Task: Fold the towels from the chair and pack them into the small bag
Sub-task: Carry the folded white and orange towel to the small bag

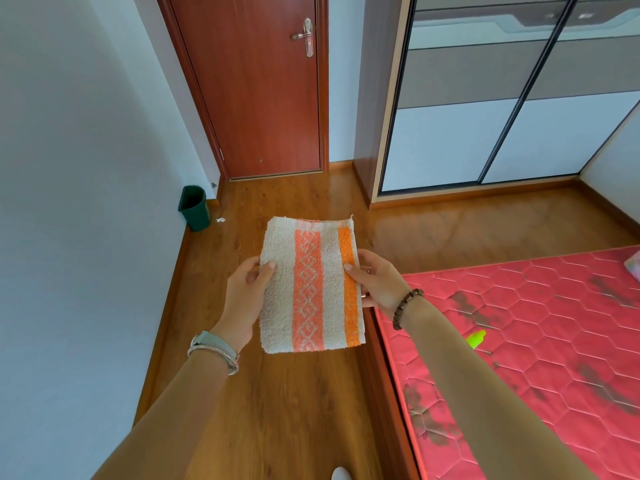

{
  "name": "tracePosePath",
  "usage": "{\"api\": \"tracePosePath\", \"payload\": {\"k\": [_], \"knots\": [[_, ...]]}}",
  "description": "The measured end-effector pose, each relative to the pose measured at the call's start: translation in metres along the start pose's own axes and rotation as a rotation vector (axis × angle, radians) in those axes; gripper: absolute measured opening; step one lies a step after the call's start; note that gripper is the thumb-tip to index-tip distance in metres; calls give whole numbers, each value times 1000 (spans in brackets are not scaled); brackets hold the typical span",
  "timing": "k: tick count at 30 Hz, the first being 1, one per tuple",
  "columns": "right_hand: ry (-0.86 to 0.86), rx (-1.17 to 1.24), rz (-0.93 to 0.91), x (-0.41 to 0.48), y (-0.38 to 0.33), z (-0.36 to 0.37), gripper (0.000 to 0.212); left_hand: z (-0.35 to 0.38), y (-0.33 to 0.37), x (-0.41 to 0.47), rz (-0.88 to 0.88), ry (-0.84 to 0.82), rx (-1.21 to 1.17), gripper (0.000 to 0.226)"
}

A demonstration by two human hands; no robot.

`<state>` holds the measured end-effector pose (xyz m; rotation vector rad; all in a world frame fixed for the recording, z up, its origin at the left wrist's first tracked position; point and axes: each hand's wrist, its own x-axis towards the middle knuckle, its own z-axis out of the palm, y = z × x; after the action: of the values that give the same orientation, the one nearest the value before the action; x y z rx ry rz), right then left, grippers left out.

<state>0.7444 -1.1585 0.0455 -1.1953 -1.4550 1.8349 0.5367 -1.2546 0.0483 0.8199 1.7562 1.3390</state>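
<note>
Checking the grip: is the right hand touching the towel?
Touching. Head view shows the right hand with its thumb pressed on the towel's orange edge.

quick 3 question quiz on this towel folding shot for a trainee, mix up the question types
1. True or false: the folded cream terry towel with orange stripes rests on the red quilted mattress.
2. Which wrist wears the brown bead bracelet? A left, B right
3. What stands on the wooden floor by the white wall, left of the brown door?

Key: 1 false, the left hand and right hand hold it in the air; 2 B; 3 a dark green bin.
</note>
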Motion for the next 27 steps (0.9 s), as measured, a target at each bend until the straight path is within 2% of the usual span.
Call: {"api": "tracePosePath", "payload": {"k": [5, 9, 16, 23, 27], "knots": [[3, 26, 24, 29, -8, -14, 31, 14, 8, 31, 3, -12, 0, 13], [30, 16, 32, 57, -16, -23, 30, 23, 15, 63, 10, -48, 12, 6], [94, 13, 17, 121, -39, -21, 28, 21, 29, 141, 30, -99, -4, 6], [124, 48, 27, 198, -71, -3, 26, 3, 47, 237, 33, -151, 35, 29], [168, 64, 4, 239, -89, 1, 22, -2, 64, 288, 52, -184, 39, 27]]}}
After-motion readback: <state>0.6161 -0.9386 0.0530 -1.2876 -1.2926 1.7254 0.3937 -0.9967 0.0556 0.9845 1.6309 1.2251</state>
